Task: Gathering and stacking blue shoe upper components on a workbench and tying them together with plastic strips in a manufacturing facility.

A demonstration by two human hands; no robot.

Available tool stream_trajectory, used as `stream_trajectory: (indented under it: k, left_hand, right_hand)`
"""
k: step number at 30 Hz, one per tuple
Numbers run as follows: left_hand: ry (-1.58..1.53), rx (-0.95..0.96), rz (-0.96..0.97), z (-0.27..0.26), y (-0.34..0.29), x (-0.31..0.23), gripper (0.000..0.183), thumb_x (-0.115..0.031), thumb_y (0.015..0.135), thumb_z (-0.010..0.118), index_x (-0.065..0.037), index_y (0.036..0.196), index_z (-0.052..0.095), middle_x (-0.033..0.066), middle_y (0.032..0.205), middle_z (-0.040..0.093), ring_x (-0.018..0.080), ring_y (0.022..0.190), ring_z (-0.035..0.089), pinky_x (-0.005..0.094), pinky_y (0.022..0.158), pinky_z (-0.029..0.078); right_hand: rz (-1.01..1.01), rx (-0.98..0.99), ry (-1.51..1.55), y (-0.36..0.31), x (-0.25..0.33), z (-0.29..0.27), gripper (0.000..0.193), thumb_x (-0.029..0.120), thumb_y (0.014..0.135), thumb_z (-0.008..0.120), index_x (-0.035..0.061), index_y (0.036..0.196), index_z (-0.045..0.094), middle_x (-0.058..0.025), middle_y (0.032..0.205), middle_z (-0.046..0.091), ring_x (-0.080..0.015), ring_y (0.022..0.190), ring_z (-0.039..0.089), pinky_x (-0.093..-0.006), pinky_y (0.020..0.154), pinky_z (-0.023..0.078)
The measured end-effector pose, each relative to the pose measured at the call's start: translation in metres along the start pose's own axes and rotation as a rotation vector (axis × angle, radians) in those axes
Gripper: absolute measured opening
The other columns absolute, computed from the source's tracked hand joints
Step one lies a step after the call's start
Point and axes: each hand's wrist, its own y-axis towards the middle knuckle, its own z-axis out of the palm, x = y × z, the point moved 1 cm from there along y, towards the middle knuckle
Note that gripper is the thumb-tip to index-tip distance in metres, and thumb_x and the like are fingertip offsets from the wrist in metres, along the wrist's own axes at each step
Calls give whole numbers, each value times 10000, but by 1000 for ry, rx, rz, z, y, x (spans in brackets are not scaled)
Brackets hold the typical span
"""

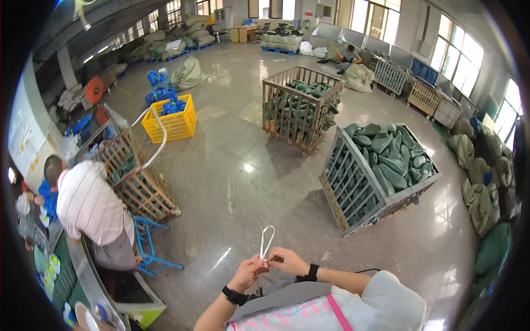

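Observation:
Close in front of my body, both hands meet at the bottom middle. A thin white looped cord (267, 241) stands up from between my fingers, its narrow loop rising above them. My left hand (249, 272) pinches it at the base, closed. From the right, my right hand (288, 261) closes on the same spot, fingertips against the left ones. Something small and dark shows at the fingertips, too small to name. A black band circles each wrist.
Crates of dark green shoe-shaped pieces, a grey one (353, 190) and a brown one (301, 113), stand ahead and right. Further left is a yellow crate (182, 122). A person (94, 204) bends over a work line at left, beside a blue stool frame (148, 248). Sacks (477, 187) line the right wall.

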Motion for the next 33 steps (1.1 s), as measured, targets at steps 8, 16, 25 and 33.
stream_trajectory:
  k: [8,16,25,33]
  left_hand:
    - [182,-316,24,-91,182,-104,254,-159,894,488,-10,722,602,-13,703,507,138,749,553,259,691,435]
    - [1150,-364,0,-149,280,-295,217,-167,901,455,-22,777,560,35,654,553,123,613,533,286,564,430]
    - [738,-653,261,-274,361,-406,183,-170,883,526,-36,992,587,43,750,573,116,649,534,244,601,435]
    - [53,-248,271,-399,484,-566,169,-209,909,499,-66,941,583,-15,853,523,66,758,481,213,669,397]
  right_hand:
    - [-176,-54,-241,189,-69,-60,74,89,803,569,41,817,514,-96,1043,493,-164,732,542,-272,634,454]
    - [317,95,270,435,-101,-77,98,114,863,488,32,811,473,-57,727,573,-105,666,558,-243,610,468]
    - [304,570,319,688,-129,-63,123,127,861,490,30,787,475,-11,650,513,-82,585,516,-228,536,439]
    - [-293,389,-370,929,-134,-80,122,45,742,586,31,852,536,-97,741,569,-147,623,558,-278,577,449]
